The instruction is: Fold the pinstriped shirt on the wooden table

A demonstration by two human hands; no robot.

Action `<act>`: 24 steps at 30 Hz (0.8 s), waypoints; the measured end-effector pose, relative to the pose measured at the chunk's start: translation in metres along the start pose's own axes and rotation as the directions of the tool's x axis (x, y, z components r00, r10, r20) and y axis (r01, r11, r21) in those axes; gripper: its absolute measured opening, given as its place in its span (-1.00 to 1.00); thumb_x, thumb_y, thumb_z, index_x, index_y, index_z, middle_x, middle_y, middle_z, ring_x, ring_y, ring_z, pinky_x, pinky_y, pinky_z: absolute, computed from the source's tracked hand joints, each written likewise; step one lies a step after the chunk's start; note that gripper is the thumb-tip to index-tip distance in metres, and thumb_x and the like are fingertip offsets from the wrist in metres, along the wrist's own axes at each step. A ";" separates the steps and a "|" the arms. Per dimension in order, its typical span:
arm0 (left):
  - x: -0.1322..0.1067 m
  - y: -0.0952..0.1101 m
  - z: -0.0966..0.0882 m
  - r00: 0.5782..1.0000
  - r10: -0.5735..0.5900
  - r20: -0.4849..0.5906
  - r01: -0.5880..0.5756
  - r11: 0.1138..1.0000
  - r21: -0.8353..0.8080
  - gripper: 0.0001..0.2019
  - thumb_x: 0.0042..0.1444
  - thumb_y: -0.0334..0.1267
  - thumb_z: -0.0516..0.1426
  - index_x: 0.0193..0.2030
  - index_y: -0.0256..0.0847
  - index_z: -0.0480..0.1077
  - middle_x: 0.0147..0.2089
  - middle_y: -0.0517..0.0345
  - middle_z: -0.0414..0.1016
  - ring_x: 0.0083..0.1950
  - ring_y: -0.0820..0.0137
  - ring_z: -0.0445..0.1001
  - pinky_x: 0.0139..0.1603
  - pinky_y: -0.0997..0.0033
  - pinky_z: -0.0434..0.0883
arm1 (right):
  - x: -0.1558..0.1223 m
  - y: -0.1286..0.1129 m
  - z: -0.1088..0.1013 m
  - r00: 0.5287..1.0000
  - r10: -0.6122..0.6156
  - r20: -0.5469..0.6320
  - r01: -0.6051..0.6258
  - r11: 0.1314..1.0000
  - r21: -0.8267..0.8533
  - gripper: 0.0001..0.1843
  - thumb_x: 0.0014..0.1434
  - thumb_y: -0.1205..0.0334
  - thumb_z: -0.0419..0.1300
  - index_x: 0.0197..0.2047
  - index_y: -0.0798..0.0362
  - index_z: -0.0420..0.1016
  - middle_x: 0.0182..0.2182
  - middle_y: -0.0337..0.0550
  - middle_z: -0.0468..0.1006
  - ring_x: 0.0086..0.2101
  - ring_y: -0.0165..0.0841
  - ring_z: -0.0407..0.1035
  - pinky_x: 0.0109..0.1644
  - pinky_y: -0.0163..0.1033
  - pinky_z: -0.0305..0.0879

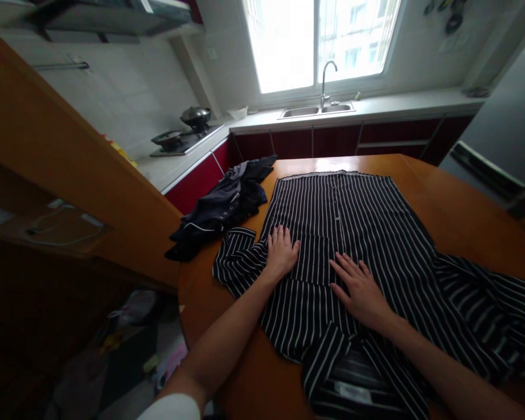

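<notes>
A black shirt with thin white stripes (359,221) lies spread flat on a round wooden table (455,198), buttons up, collar toward me. My left hand (281,251) rests flat on the shirt near its left sleeve, fingers stretched out. My right hand (359,287) lies flat on the middle of the shirt, fingers spread. Neither hand holds anything. The right sleeve trails off toward the table's right edge.
A dark crumpled garment (223,207) sits at the table's far left edge. Behind are a counter with a sink and tap (321,105), a stove with pans (184,134) and a bright window. A wooden partition (70,169) stands left; bags lie on the floor.
</notes>
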State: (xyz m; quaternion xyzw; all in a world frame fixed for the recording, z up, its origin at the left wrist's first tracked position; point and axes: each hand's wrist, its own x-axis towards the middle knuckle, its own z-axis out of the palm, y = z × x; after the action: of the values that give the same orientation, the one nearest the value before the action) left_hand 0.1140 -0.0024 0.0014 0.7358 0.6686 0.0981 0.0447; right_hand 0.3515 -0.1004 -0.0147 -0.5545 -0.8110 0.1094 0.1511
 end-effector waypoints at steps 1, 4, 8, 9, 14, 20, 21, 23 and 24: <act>-0.002 0.002 -0.004 1.000 0.012 -0.010 -0.012 0.999 -0.034 -0.39 0.41 -0.05 -0.11 0.45 -0.42 0.12 0.52 -0.24 0.01 0.55 0.02 -0.08 0.50 -0.09 -0.03 | 0.000 0.000 0.000 1.000 -0.002 -0.003 0.002 1.000 -0.004 -0.38 0.38 -0.02 -0.04 0.45 -0.08 0.17 0.46 -0.15 0.04 0.43 -0.15 -0.12 0.46 0.20 -0.18; -0.005 0.005 -0.030 0.987 0.141 -0.082 -0.155 0.968 -0.199 -0.50 0.42 -0.17 -0.10 0.41 -0.32 0.20 0.43 -0.09 0.25 0.46 0.22 0.18 0.46 0.15 0.15 | 0.000 0.000 0.000 1.000 -0.004 -0.003 0.004 1.000 -0.015 -0.38 0.39 -0.02 -0.04 0.44 -0.04 0.19 0.45 -0.12 0.06 0.42 -0.15 -0.10 0.46 0.20 -0.17; -0.007 -0.029 -0.088 0.972 0.105 -0.210 -0.171 0.928 -0.331 -0.64 0.40 -0.21 -0.03 0.20 -0.22 0.43 0.18 0.02 0.53 0.17 0.33 0.51 0.24 0.36 0.38 | 0.000 0.001 0.002 1.000 -0.010 -0.018 0.010 1.000 -0.026 -0.38 0.39 -0.03 -0.04 0.43 -0.01 0.22 0.44 -0.11 0.08 0.42 -0.14 -0.09 0.46 0.20 -0.17; -0.008 -0.046 -0.102 0.974 0.002 -0.228 -0.079 0.941 -0.330 -0.66 0.39 -0.21 -0.01 0.17 -0.23 0.45 0.13 0.01 0.57 0.09 0.32 0.55 0.17 0.38 0.42 | 0.000 0.002 0.003 1.000 -0.012 -0.026 0.011 1.000 -0.025 -0.38 0.39 -0.03 -0.05 0.42 -0.01 0.23 0.44 -0.11 0.09 0.42 -0.14 -0.09 0.46 0.20 -0.16; -0.030 -0.147 -0.125 0.815 -0.561 -0.145 0.546 0.827 -0.133 -0.75 0.27 -0.15 0.15 -0.08 -0.25 0.55 -0.03 -0.14 0.63 0.03 0.12 0.58 0.04 0.26 0.43 | 0.000 0.004 0.008 0.998 -0.025 -0.056 0.023 0.999 -0.025 -0.38 0.38 -0.04 -0.05 0.41 0.00 0.26 0.43 -0.07 0.13 0.41 -0.13 -0.07 0.45 0.21 -0.13; -0.040 -0.186 -0.087 0.777 -0.622 -0.097 0.585 0.770 -0.255 -0.69 0.16 -0.08 0.26 -0.12 -0.30 0.54 -0.02 -0.22 0.62 0.07 0.11 0.56 0.05 0.31 0.40 | 0.000 0.007 0.012 0.998 -0.027 -0.064 0.026 1.000 -0.014 -0.38 0.37 -0.03 -0.06 0.40 0.02 0.27 0.43 -0.06 0.12 0.42 -0.12 -0.07 0.45 0.22 -0.16; -0.038 -0.185 -0.082 0.776 -0.623 -0.100 0.581 0.767 -0.272 -0.72 0.13 -0.11 0.28 -0.15 -0.30 0.55 -0.03 -0.22 0.62 0.06 0.10 0.56 0.05 0.31 0.40 | 0.000 0.008 0.012 0.998 -0.027 -0.061 0.027 1.000 -0.009 -0.37 0.37 -0.04 -0.06 0.40 0.02 0.27 0.43 -0.05 0.13 0.42 -0.12 -0.08 0.45 0.22 -0.16; -0.035 -0.182 -0.074 0.770 -0.629 -0.109 0.570 0.755 -0.324 -0.80 0.05 -0.21 0.32 -0.23 -0.28 0.55 -0.07 -0.22 0.63 0.05 0.09 0.57 0.03 0.32 0.40 | 0.000 0.008 0.013 0.998 -0.026 -0.056 0.026 1.000 -0.001 -0.37 0.36 -0.04 -0.06 0.40 0.02 0.27 0.43 -0.05 0.13 0.42 -0.11 -0.09 0.45 0.22 -0.16; -0.034 -0.180 -0.072 0.768 -0.631 -0.111 0.562 0.746 -0.357 -0.85 0.01 -0.27 0.33 -0.29 -0.27 0.55 -0.11 -0.20 0.64 0.03 0.09 0.57 0.01 0.32 0.40 | 0.000 0.009 0.013 0.998 -0.026 -0.057 0.026 1.000 0.002 -0.37 0.36 -0.04 -0.06 0.40 0.02 0.26 0.43 -0.05 0.12 0.42 -0.11 -0.09 0.45 0.23 -0.15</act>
State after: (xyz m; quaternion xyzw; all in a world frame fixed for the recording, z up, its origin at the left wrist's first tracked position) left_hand -0.0793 -0.0226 0.0333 0.4494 0.8468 0.2623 0.1102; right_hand 0.3541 -0.0970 -0.0297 -0.5465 -0.8135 0.0925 0.1762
